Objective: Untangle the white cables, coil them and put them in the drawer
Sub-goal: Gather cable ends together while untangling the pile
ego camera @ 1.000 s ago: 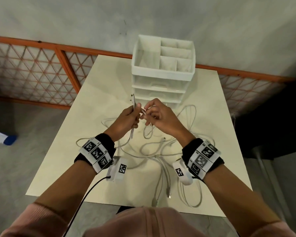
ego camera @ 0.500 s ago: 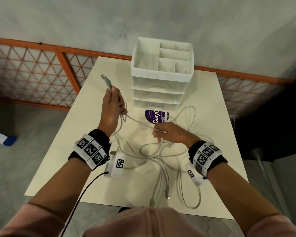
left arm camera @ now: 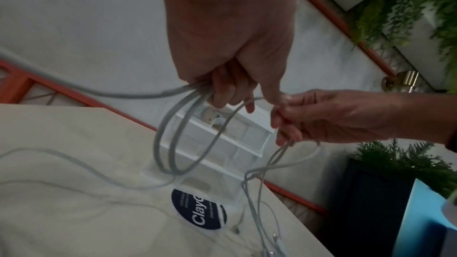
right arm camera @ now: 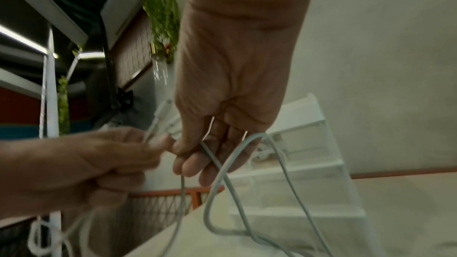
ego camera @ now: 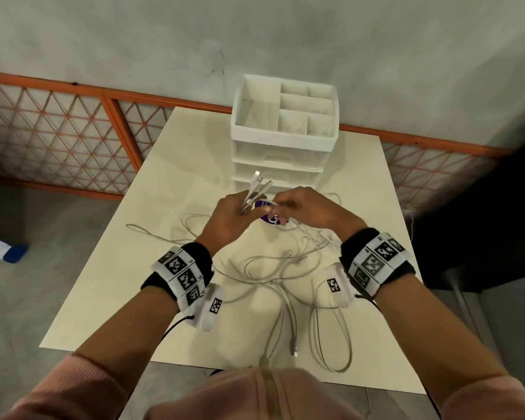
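You are gripping gathered loops of the white cables (ego camera: 256,192) in your left hand (ego camera: 229,218), fingers curled round them with plug ends sticking up, which, by my judgement, is keeping the coil from springing open while your right hand (ego camera: 309,209) is pinching a further strand beside it (the rest is lying tangled on the table (ego camera: 103,292)). The head view is showing the drawer unit (ego camera: 282,153) with every drawer closed; the left wrist view alone is showing the loops (left arm camera: 178,140) hanging beneath your fist.

Cables (ego camera: 285,268) on table (ego camera: 119,283), before drawers (ego camera: 282,153).
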`<action>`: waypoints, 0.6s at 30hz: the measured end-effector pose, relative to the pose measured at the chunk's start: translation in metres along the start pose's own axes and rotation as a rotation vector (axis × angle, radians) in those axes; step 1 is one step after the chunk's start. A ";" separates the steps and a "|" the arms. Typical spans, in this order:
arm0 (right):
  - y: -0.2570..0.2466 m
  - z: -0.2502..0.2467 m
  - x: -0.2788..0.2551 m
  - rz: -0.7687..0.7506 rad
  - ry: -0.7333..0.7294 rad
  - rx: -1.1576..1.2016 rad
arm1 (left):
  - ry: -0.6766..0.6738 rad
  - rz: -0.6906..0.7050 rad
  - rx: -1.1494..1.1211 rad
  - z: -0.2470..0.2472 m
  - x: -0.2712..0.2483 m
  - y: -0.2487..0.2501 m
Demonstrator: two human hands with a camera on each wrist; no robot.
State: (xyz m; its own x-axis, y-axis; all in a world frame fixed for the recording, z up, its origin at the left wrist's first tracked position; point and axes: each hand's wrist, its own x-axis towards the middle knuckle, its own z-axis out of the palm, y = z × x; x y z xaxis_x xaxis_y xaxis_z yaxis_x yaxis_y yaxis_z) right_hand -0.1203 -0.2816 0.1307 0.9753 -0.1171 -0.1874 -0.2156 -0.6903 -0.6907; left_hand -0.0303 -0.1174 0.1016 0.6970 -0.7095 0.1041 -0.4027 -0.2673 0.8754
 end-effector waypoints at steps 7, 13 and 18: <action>0.043 0.001 -0.006 0.181 -0.093 -0.142 | 0.377 0.074 0.022 -0.019 0.005 0.004; 0.107 0.007 -0.029 0.389 0.028 -0.144 | 0.605 -0.106 0.055 -0.056 0.015 -0.016; 0.078 0.000 -0.023 0.191 0.358 0.190 | 0.281 -0.285 0.230 -0.029 0.007 -0.019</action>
State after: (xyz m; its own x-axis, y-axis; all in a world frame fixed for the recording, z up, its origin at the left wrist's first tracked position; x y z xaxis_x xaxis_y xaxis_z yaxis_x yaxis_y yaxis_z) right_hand -0.1598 -0.3324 0.0810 0.8654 -0.4923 -0.0937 -0.3657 -0.4925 -0.7897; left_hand -0.0006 -0.0990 0.0994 0.9201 -0.3907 0.0262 -0.2707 -0.5864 0.7634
